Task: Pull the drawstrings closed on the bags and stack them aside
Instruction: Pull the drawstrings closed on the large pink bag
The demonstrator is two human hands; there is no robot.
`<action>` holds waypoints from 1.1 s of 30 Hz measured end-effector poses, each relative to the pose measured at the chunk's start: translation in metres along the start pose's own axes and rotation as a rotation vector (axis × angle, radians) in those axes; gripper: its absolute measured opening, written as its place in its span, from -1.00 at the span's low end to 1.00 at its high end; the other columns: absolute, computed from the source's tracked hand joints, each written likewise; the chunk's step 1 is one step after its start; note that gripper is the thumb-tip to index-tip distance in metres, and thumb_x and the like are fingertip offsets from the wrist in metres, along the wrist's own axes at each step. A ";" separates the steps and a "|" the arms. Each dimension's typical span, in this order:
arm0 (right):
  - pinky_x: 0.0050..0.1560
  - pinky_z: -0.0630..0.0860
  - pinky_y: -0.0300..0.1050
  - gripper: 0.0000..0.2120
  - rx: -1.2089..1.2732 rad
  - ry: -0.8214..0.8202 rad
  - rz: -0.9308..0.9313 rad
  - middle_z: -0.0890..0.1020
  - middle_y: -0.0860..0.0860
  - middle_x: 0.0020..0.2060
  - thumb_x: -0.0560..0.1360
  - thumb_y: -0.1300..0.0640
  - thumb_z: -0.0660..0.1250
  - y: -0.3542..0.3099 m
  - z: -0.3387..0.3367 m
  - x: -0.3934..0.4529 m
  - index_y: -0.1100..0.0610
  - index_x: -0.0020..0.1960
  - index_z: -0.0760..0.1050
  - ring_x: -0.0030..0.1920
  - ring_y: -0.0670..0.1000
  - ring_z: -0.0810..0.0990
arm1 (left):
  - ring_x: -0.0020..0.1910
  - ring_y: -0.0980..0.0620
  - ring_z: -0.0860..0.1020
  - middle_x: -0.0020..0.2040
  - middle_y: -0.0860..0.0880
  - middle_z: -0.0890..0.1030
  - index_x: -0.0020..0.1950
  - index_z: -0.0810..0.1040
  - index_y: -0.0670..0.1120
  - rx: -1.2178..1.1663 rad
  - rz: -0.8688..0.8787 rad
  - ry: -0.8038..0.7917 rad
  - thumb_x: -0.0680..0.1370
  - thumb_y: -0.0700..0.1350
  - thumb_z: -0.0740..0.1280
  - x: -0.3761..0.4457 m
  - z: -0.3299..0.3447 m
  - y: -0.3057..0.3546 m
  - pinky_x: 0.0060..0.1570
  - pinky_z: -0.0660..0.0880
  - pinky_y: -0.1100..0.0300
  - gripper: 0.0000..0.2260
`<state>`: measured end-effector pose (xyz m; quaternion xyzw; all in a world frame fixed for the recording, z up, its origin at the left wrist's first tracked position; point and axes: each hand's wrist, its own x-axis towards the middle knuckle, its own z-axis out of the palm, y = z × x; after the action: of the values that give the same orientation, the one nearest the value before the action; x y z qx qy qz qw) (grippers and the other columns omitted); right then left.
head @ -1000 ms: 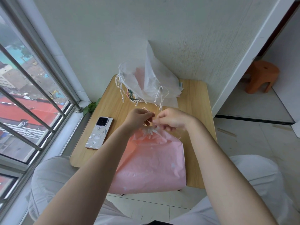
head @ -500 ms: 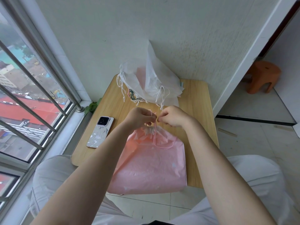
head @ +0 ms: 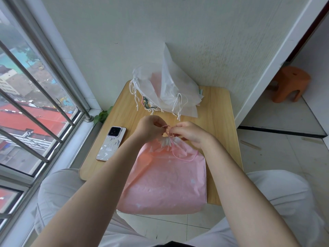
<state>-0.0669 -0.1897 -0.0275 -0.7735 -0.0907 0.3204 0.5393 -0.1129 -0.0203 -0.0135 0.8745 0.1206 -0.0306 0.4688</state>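
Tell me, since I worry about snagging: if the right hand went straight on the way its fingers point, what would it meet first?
Most likely the left hand: the right hand points left along the pink drawstring, almost touching it.

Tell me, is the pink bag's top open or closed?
Closed. The pink bag has its top bunched tight, and both hands, left hand and right hand, pinch its pink drawstring.

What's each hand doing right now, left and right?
Left hand: fingers pinch the pink drawstring above the pink bag.
Right hand: fingers pinch the same drawstring at the gathered bag mouth.
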 end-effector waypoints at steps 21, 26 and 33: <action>0.07 0.42 -0.02 -0.91 1.163 0.293 -0.029 0.63 0.07 -0.09 0.54 0.27 0.19 0.005 -0.004 0.001 0.14 -0.09 0.43 -0.01 0.08 0.60 | -0.36 -0.11 0.65 -0.22 -0.17 0.61 -0.18 0.48 -0.20 -0.599 -0.242 0.007 0.66 -0.13 0.18 -0.006 0.004 -0.001 -0.38 0.49 0.23 -0.74; -0.34 0.46 -0.27 -0.83 1.199 0.264 -0.066 0.38 -0.02 -0.43 0.57 0.25 0.23 -0.005 -0.012 -0.004 0.24 0.10 0.53 -0.51 -0.09 0.34 | -0.40 -0.06 0.65 -0.28 -0.13 0.61 -0.23 0.43 -0.16 -0.620 -0.303 0.042 0.65 -0.15 0.15 -0.003 0.005 -0.002 -0.45 0.33 0.23 -0.73; -0.40 0.25 -0.23 -0.69 -0.441 0.159 -0.105 0.37 -0.01 -0.49 0.48 0.07 0.36 -0.008 -0.015 -0.013 0.15 -0.40 0.46 -0.49 -0.05 0.30 | -0.42 -0.03 0.55 -0.44 -0.04 0.54 -0.42 0.34 -0.10 -0.927 -0.438 0.244 0.52 -0.15 0.21 0.002 -0.001 -0.008 -0.34 0.46 0.22 -0.71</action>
<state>-0.0662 -0.2039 -0.0120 -0.8895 -0.1557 0.2026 0.3789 -0.1128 -0.0151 -0.0196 0.5271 0.3550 0.0310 0.7715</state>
